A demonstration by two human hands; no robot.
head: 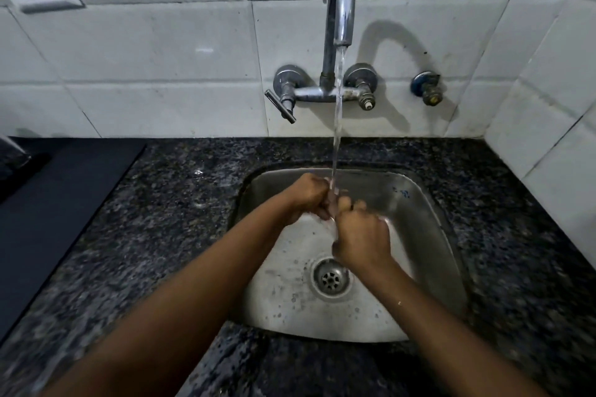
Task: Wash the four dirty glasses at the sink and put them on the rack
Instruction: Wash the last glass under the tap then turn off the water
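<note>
Water (337, 113) is running from the tap (340, 0) into the sink (429, 222), and both hands are meeting under the stream, above the sink's middle. The left hand (308, 195) is reaching in from the sink's left side with its fingers curled; the right hand (362, 240) is sitting just nearer the drain (331, 279), fingers curled as well. The two hands are touching each other where the water is landing. Whether they are gripping anything between them cannot be told: the spot is blurred by water. No glass is showing plainly in the sink. A dark mat (61, 203) is lying on the counter (180, 190) well left of the sink, and a valve (427, 92) is sticking from the wall right of the tap.
</note>
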